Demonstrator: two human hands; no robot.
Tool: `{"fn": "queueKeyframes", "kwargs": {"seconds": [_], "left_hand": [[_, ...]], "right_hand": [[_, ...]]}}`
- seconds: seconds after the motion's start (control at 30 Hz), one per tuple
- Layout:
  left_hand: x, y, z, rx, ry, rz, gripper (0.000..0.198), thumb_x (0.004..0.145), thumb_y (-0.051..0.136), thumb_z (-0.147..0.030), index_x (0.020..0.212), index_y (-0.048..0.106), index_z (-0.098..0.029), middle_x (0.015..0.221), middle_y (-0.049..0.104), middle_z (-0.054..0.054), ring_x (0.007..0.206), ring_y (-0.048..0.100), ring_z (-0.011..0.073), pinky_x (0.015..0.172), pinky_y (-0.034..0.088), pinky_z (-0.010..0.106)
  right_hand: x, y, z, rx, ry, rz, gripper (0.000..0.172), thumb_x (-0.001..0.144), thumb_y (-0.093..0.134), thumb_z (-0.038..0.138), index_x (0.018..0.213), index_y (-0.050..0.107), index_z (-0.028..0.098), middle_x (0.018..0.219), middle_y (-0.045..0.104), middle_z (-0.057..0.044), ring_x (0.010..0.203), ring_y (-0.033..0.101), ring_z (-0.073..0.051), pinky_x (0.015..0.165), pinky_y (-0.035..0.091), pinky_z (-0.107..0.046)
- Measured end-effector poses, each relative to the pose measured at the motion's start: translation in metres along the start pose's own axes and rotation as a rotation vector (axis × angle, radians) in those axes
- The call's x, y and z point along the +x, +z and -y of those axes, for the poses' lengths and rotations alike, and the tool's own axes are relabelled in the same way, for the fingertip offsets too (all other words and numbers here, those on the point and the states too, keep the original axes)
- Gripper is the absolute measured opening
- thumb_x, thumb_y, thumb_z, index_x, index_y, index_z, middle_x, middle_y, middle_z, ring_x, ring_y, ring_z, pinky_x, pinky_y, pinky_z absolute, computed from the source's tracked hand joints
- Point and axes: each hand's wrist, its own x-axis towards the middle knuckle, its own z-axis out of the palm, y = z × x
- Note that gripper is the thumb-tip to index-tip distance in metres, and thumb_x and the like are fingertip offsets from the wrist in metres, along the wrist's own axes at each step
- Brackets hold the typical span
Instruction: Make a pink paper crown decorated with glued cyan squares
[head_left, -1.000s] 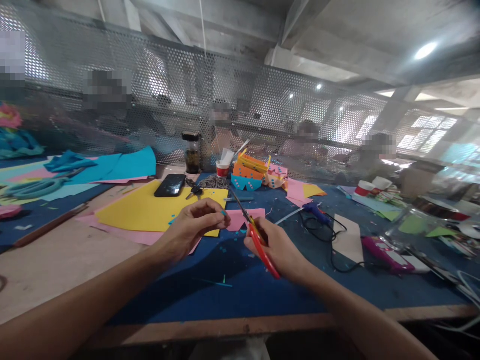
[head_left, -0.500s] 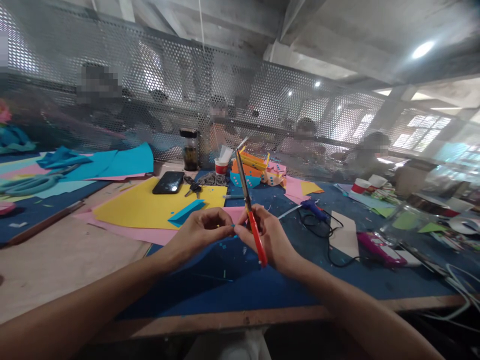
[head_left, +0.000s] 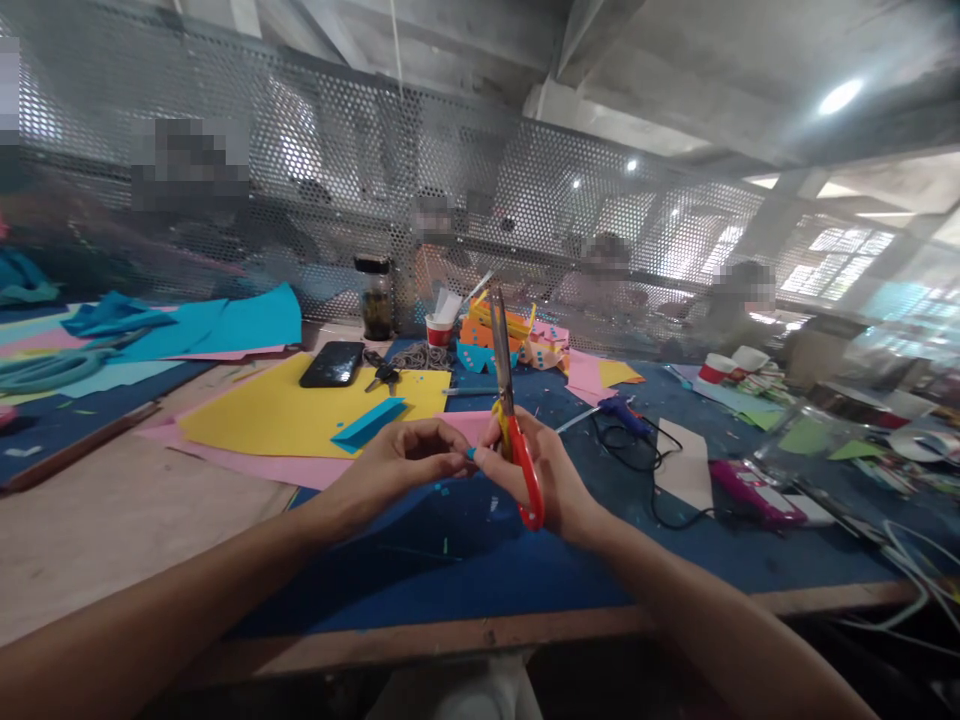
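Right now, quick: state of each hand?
Left hand: closed, pinching a tiny blue paper scrap.
Right hand: closed, holding red-handled scissors, also at that scrap.

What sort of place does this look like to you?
Probably a craft workshop, judging by the red-handled scissors in the right hand, the large yellow sheet on the worktop, and what looks like a blue glue gun.

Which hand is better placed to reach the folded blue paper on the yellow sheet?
Probably the left hand: it is nearer the folded blue paper, and the right hand holds red-handled scissors. Both seem to pinch a small blue piece.
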Motion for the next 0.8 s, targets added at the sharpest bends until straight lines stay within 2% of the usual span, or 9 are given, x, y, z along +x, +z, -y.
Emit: {"fn": "queueKeyframes", "kwargs": {"seconds": [0.23,0.47,0.63,0.8], "left_hand": [[0.000,-0.001,0.002,0.035,0.008,-0.029,0.011,0.083,0.076,-0.029,0.080,0.074,-0.018,0.079,0.071,0.004,0.077,0.064,0.0155,0.076,0.049,0.025],[0.001,-0.002,0.005,0.036,0.014,-0.048,0.014,0.082,0.076,-0.030,0.076,0.075,-0.018,0.073,0.071,0.004,0.071,0.064,0.0151,0.072,0.049,0.025],[0.004,-0.006,0.000,-0.043,0.067,-0.135,0.014,0.079,0.080,-0.029,0.075,0.074,-0.018,0.072,0.072,0.004,0.070,0.065,0.0142,0.069,0.049,0.023],[0.004,-0.007,-0.012,-0.191,0.087,-0.214,0.017,0.075,0.083,-0.028,0.071,0.071,-0.017,0.070,0.071,0.003,0.070,0.065,0.0137,0.071,0.052,0.024]], "right_hand": [[0.000,-0.001,0.002,-0.012,-0.011,0.014,0.019,0.077,0.068,0.032,0.080,0.053,0.019,0.068,0.051,0.005,0.060,0.046,-0.011,0.060,0.042,-0.025],[-0.002,-0.001,-0.009,-0.014,-0.052,0.058,0.017,0.083,0.066,0.029,0.088,0.053,0.020,0.076,0.054,0.004,0.068,0.053,-0.012,0.065,0.045,-0.026],[-0.008,-0.006,-0.013,-0.372,-0.059,0.050,0.018,0.091,0.059,0.034,0.101,0.052,0.021,0.082,0.058,0.002,0.065,0.052,-0.013,0.063,0.041,-0.026],[-0.011,-0.010,-0.017,-0.709,-0.172,0.007,0.019,0.095,0.055,0.037,0.105,0.050,0.022,0.096,0.061,-0.003,0.071,0.057,-0.016,0.065,0.038,-0.029]]}}
